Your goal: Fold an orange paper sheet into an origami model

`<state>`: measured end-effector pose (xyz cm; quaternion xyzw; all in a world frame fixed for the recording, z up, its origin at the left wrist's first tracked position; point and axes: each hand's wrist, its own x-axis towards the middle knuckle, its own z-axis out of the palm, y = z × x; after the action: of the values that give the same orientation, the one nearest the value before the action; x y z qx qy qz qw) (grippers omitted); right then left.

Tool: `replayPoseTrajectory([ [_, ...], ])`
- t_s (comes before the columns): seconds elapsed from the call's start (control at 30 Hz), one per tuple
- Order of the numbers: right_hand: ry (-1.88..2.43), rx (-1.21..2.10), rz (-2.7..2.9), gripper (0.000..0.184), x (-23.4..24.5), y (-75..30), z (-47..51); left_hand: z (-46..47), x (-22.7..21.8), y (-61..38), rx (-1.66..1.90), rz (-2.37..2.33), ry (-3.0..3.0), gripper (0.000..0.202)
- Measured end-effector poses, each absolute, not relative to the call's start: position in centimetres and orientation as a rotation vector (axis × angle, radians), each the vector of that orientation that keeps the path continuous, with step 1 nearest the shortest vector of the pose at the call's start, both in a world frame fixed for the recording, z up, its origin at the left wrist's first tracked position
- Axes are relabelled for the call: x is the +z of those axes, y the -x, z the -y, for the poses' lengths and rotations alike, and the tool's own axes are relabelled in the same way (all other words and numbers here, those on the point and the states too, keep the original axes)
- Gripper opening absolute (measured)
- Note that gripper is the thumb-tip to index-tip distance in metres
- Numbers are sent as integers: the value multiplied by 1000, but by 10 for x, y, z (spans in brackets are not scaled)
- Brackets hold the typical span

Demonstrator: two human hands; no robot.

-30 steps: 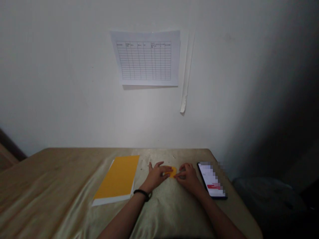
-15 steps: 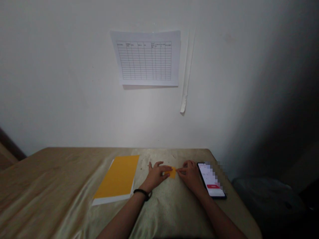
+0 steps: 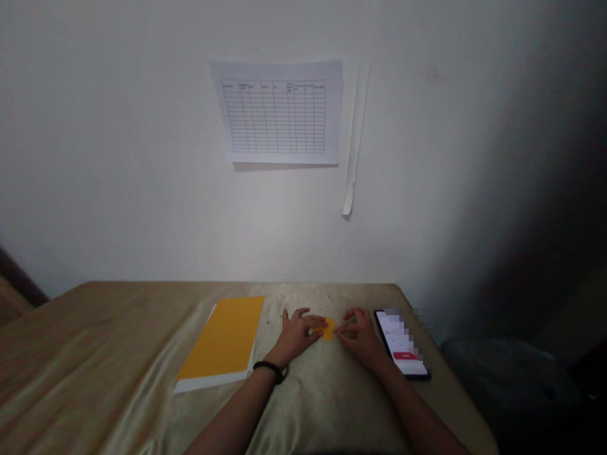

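Note:
A small piece of yellow-orange folded paper (image 3: 329, 330) lies between my two hands, just above or on the cloth. My left hand (image 3: 298, 333), with a black band at the wrist, has its index finger and thumb on the paper's left side, while its other fingers are raised and spread. At the paper's right edge, my right hand (image 3: 361, 336) pinches with thumb and fingertips. The fingers cover part of the paper, so its exact folds cannot be made out.
A stack of yellow and white sheets (image 3: 222, 338) lies left of my hands. A lit phone (image 3: 401, 347) rests close to my right forearm. Shiny beige cloth (image 3: 118, 341) covers the table, which meets a wall bearing a printed table sheet (image 3: 284, 114).
My right hand's fingers have shifted very slightly along the paper's right edge. The left hand and the paper stay in nearly the same place.

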<state>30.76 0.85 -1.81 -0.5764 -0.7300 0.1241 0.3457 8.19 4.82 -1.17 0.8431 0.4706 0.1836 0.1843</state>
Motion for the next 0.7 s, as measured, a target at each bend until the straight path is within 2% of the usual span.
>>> replayPoseTrajectory([
  [0.2,1499,372,1990,15,-18,-304,-6,-49,-12,-82,509,-1328,-2375,28],
  [0.7,1704,142,1868,15,-14,-305,-13,-48,-9,-83,477,-1332,-2384,25],
])
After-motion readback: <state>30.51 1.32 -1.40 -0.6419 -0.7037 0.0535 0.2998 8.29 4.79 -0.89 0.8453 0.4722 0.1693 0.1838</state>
